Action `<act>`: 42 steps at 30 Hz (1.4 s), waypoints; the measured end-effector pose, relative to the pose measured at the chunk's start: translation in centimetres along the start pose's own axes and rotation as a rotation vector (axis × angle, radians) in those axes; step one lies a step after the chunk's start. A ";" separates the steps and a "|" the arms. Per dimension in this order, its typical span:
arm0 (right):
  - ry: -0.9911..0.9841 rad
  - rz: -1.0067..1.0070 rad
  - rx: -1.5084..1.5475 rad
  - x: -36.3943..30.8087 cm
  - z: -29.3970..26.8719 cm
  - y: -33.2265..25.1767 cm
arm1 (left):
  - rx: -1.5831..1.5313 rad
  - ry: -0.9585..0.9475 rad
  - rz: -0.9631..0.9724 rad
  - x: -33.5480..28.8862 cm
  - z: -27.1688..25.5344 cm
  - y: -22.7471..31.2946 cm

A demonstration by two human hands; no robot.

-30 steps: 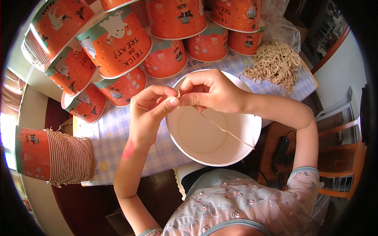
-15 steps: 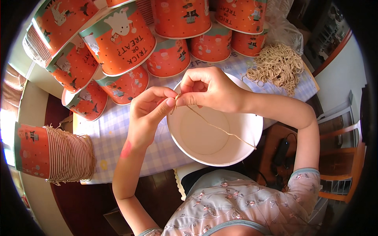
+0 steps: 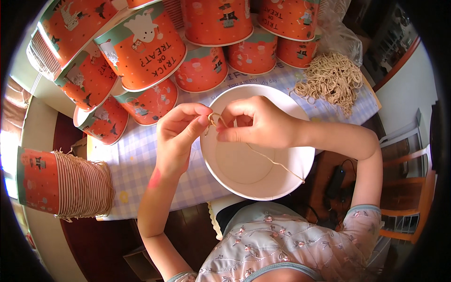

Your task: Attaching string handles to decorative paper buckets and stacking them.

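Observation:
A white-lined paper bucket (image 3: 277,176) faces me with its open mouth at the table's near edge. Above its left rim, my left hand (image 3: 181,129) pinches a small loop of tan string between thumb and forefinger. Close by on the right, my right hand (image 3: 260,122) is closed on the same string (image 3: 277,163), its fingers bent and thumb pressed in beside the loop. From there the string's tail slants across the bucket mouth to the lower right rim. The exact crossing of the strands is partly hidden by my fingers.
Orange printed buckets (image 3: 141,47) are stacked in rows along the far side. A heap of tan strings (image 3: 331,82) lies at the far right by a clear plastic bag (image 3: 340,33). Nested buckets with strings (image 3: 84,185) lie on their side at left, by the checked tablecloth (image 3: 164,199).
My right hand has come down and turned inward, and a small loop of string now shows between my hands. The bucket has shifted slightly. My left hand stays nearly in place.

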State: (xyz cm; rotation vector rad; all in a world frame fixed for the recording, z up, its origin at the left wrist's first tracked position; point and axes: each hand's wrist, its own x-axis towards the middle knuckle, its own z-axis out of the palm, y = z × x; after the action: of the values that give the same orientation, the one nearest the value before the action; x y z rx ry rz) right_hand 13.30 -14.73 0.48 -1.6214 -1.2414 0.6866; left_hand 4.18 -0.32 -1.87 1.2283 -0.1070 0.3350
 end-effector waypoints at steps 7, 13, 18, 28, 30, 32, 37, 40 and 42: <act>0.063 -0.008 0.081 0.5 -0.3 0.5 | -0.037 -0.027 -0.009 0.0 -0.1 -0.1; 0.235 -0.348 -0.233 -0.2 -0.6 -0.1 | -0.038 0.003 -0.009 -0.2 -0.4 -0.3; 0.294 -0.555 -0.619 0.0 0.2 0.4 | -0.034 -0.014 -0.016 -0.1 -0.7 -0.4; 0.378 -0.619 -0.727 0.4 0.8 0.8 | 0.080 0.001 0.036 -0.3 0.0 -0.2; 0.368 -0.604 -0.724 0.4 0.9 0.6 | 0.074 0.005 0.032 -0.3 0.0 -0.3; 0.358 -0.589 -0.721 0.4 0.9 0.6 | 0.068 0.008 0.028 -0.3 -0.1 -0.3; 0.401 -0.620 -0.632 0.4 1.3 0.5 | 0.145 0.007 0.060 -0.5 -0.1 -0.3; 0.368 -0.579 -0.608 0.1 1.3 0.5 | 0.159 -0.011 0.087 -0.5 -0.3 -0.6; 0.344 -0.544 -0.608 -0.1 1.3 0.3 | 0.182 -0.035 0.097 -0.5 -0.6 -0.6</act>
State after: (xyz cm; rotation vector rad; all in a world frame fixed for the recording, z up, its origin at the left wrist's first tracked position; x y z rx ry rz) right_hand 12.28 -14.40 -0.29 -1.6545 -1.6174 -0.3326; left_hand 3.88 -0.06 -2.74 1.4128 -0.1695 0.4141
